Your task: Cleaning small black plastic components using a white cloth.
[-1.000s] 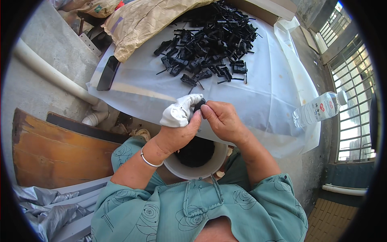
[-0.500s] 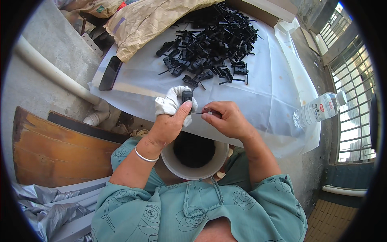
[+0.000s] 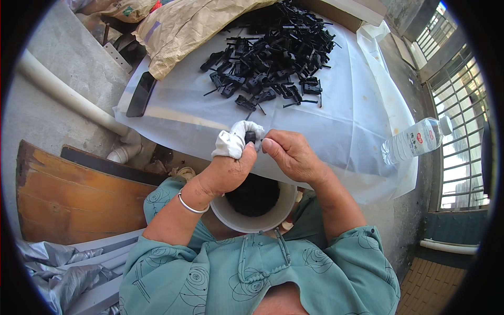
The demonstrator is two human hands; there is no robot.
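My left hand (image 3: 227,169), with a white cloth (image 3: 234,140) wrapped over its fingers, pinches a small black plastic part (image 3: 250,137). My right hand (image 3: 289,155) meets it from the right, fingertips on the same part. Both hands hover above a white bucket (image 3: 232,217) in my lap that holds dark pieces. A pile of black plastic parts (image 3: 273,58) lies farther out on the white sheet (image 3: 341,121) covering the table.
A black phone (image 3: 140,94) lies at the sheet's left edge. A clear water bottle (image 3: 415,142) rests on the right. A tan sack (image 3: 189,26) covers the far left of the table. A white pipe (image 3: 68,97) and wooden board (image 3: 68,194) are at left.
Both hands shifted slightly while turning the small black part between the fingers; the right fingertips have closed back onto the part by the cloth.
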